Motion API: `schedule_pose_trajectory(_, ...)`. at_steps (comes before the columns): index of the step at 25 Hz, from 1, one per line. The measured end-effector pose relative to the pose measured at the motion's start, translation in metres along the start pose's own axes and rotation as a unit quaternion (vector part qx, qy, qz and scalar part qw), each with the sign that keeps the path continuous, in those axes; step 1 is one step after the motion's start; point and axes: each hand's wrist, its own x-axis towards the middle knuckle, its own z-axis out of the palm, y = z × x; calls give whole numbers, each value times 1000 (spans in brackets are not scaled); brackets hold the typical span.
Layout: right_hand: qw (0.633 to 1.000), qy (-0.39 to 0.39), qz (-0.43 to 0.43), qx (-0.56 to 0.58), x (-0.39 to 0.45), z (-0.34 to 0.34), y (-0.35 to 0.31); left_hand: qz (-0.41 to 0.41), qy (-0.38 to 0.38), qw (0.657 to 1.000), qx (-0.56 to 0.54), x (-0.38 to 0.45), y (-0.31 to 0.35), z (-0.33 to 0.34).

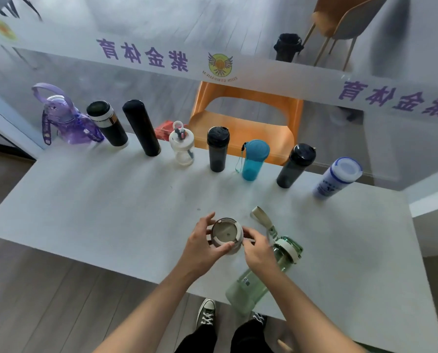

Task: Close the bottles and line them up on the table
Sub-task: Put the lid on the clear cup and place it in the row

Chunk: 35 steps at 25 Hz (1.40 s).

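Currently, step in hand: capping a small beige bottle (227,235), seen almost straight down, near the table's (111,212) front edge.
Left hand: the left hand (202,247) wraps the bottle from 9 o'clock, thumb across its near side and fingers curled round the far side, gripping it.
Right hand: the right hand (257,250) comes in from 3 o'clock, fingertips pinching at the cap's rim; I judge it is turning or seating the cap, though whether the cap is fully home cannot be told.
Bottle axis: upright, long axis pointing nearly at the camera, so only the round top shows.
Next bottle: a green clear bottle (258,273) lies on its side just beside the right hand at 4 o'clock, its white cap end toward 1 o'clock, its base toward 7 o'clock, a strap (263,217) trailing from the neck; the right hand is nearer.
Row: eight bottles stand along the far edge at 12 o'clock, from a purple bottle (70,123) at the left to a white-and-blue bottle (337,178) at the right.
Likely placing: the free stretch right of the white-and-blue bottle looks the natural spot.
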Motion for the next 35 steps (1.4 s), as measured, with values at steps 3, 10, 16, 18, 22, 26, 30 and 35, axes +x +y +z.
schedule_pose_trajectory(3,996,11,52,65,1,-7,5,-56,-12,998,-24,-1,1,1)
schedule_pose_trajectory(10,993,44,20,106,-8,-15,-11,-43,-28,997,-53,6,9,5)
schedule_pose_trajectory(16,967,128,-16,221,-12,-63,-22,26,-37,998,-48,26,71,28)
schedule_pose_trajectory(18,954,161,-15,253,-10,-90,-18,25,-47,995,-85,33,95,50)
schedule_pose_trajectory(22,944,199,-4,265,-2,-147,4,20,-87,990,-109,48,128,106)
schedule_pose_trajectory(26,937,236,19,257,13,-198,44,15,-141,986,-84,55,152,171)
schedule_pose_trajectory(30,934,255,49,247,38,-242,85,-6,-175,982,-68,71,166,234)
schedule_pose_trajectory(35,937,265,48,222,76,-293,117,-81,-201,974,-69,96,189,294)
